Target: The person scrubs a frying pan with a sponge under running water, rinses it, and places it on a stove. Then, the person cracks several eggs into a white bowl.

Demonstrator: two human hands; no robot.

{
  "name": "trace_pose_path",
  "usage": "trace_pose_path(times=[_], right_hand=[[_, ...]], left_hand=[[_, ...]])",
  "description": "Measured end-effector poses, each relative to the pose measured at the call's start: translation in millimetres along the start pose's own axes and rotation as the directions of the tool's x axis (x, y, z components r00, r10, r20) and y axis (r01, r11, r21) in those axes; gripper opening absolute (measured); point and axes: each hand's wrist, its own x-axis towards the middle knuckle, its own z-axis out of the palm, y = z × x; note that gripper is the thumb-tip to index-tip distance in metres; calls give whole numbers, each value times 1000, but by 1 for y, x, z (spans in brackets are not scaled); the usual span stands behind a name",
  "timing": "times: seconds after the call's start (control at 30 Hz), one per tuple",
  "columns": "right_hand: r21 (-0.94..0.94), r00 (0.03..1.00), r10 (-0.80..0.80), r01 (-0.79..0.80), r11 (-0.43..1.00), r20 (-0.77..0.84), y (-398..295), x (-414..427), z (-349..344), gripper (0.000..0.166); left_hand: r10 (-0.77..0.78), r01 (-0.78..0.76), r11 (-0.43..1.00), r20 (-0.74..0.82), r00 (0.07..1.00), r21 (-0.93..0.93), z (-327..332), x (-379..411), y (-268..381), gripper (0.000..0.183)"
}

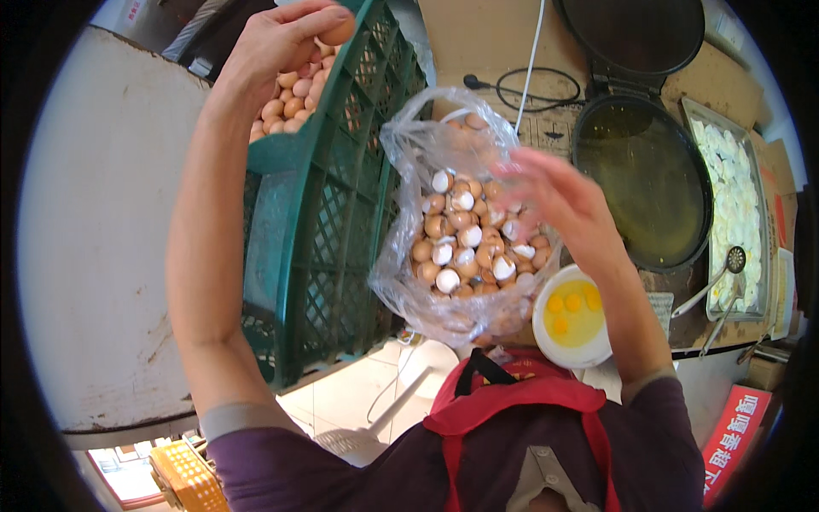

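My left hand (276, 46) holds a brown egg (339, 31) in its fingers above the green plastic crate (323, 224). Many loose brown eggs (293, 105) fill the part of the crate below that hand. My right hand (558, 198), blurred, has its fingers apart over the right side of a clear plastic bag (391, 272) and appears to hold nothing. Cracked eggshells (470, 237) lie heaped in the bag, some with their white insides upward. Partly behind my right forearm stands a white bowl (540, 336) with several raw yolks (572, 303) in egg white.
Right of the bag, a round black electric griddle (640, 185) has its lid (633, 32) raised. A metal tray (736, 316) beyond holds white, cooked-looking food, with a perforated ladle (736, 259) across its edge. A black cord (537, 70) and white cable (530, 64) cross the cardboard.
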Motion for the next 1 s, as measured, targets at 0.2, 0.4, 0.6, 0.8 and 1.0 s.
trace_pose_path(times=[0.2,0.4,0.6,0.8,1.0], right_hand=[[711,953,-12,-217,669,302,-12,41,42,45],[595,942,-6,-208,776,337,5,26,60,37],[481,959,42,-178,859,280,9,34,76,34],[218,955,-227,184,959,193,8,55,110,39],[-81,898,-405,422,903,170,21,74,130,39]], left_hand=[[154,-211,878,163,974,430,68,-117,22,33],[135,-211,604,163,977,769,91,-153,23,28],[262,-31,623,-171,950,781,93,-212,36,35],[-82,99,933,-64,995,345,107,-276,26,30],[-248,185,914,137,959,360,131,-281,-14,25]])
